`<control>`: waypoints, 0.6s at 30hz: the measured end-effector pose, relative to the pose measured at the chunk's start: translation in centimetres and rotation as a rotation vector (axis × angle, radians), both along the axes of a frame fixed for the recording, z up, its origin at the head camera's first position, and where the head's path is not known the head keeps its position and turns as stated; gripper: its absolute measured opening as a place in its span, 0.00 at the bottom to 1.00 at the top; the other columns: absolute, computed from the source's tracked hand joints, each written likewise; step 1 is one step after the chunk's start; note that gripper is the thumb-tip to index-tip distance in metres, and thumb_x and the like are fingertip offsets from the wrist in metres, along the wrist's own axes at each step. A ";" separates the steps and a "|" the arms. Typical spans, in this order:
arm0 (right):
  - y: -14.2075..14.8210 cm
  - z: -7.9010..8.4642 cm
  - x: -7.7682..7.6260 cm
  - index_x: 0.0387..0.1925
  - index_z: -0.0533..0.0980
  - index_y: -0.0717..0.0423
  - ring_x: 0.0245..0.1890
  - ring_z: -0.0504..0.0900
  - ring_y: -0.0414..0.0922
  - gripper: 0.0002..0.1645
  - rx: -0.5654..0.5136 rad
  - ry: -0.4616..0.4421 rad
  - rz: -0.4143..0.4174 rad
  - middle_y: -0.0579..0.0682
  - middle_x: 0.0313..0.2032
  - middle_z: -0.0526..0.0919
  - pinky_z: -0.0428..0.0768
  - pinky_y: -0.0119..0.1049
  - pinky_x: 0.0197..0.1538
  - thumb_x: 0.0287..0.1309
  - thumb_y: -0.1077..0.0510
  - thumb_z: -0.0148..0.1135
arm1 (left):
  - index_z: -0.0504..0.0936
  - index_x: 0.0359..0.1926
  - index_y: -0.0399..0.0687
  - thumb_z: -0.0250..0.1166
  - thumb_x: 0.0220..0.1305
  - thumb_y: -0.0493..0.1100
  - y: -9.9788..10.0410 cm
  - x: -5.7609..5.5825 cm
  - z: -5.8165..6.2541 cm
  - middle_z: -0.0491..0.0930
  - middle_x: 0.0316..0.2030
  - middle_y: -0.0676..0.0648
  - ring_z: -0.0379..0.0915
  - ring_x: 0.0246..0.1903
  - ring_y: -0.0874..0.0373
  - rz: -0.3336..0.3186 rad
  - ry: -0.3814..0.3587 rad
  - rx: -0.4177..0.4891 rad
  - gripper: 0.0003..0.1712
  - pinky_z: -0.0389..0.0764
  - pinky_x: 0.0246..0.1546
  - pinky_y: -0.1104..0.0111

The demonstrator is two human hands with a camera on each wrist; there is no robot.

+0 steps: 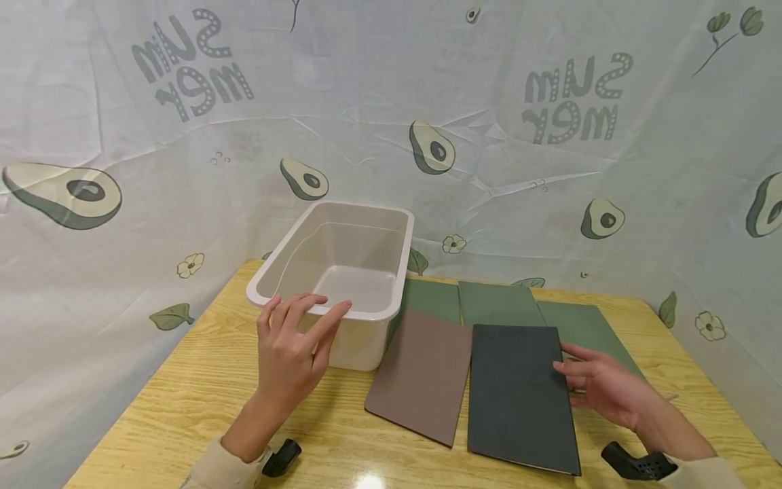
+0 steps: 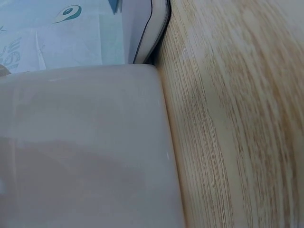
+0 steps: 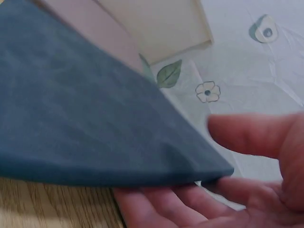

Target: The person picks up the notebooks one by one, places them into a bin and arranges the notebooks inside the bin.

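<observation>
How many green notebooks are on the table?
3: left green notebook beside the bin, middle green notebook behind the black notebook, right green notebook farthest from the bin. Others may be hidden.

Your left grip (image 1: 293, 348) is at the near rim of the pale bin (image 1: 357, 345), your right grip (image 1: 607, 388) at the right edge of the dark panel (image 1: 518, 394); a brown panel (image 1: 424, 373) lies beside it, green panels (image 1: 497, 303) behind.
</observation>
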State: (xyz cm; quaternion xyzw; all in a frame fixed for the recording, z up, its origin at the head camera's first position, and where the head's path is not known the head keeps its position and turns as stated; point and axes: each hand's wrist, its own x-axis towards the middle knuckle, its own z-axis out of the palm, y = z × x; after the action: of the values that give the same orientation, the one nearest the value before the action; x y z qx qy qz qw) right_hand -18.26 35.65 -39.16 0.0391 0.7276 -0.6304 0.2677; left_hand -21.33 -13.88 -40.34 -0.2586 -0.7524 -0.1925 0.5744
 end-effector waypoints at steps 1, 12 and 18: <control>-0.1 0.1 0.1 0.82 0.17 0.55 0.77 0.67 0.67 0.56 0.001 0.000 0.013 0.76 0.81 0.27 0.73 0.65 0.70 0.82 0.55 0.50 | 0.91 0.54 0.62 0.59 0.80 0.49 0.0 0.0 0.0 0.86 0.46 0.40 0.80 0.50 0.38 0.000 -0.002 0.000 0.15 0.65 0.61 0.34; -1.4 0.2 0.9 0.78 0.10 0.35 0.60 0.87 0.58 0.70 -0.100 0.004 0.124 0.80 0.80 0.37 0.83 0.67 0.58 0.75 0.65 0.58 | 0.91 0.54 0.61 0.59 0.80 0.49 -0.1 -0.1 0.0 0.86 0.46 0.40 0.80 0.50 0.38 -0.001 0.013 0.012 0.15 0.65 0.61 0.35; -0.9 -0.3 1.1 0.79 0.12 0.38 0.59 0.88 0.57 0.68 -0.108 0.036 0.114 0.79 0.77 0.53 0.84 0.66 0.57 0.75 0.65 0.57 | 0.92 0.53 0.61 0.60 0.79 0.49 0.1 -0.4 -0.3 0.86 0.45 0.40 0.80 0.49 0.38 -0.007 0.033 0.015 0.14 0.65 0.60 0.35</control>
State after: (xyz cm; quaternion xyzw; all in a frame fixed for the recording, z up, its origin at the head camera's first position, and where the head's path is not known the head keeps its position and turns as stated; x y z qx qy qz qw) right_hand -17.16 34.79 -39.45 -0.0279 0.6984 -0.6529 0.2918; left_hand -21.74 -13.80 -40.62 -0.2599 -0.7405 -0.1957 0.5880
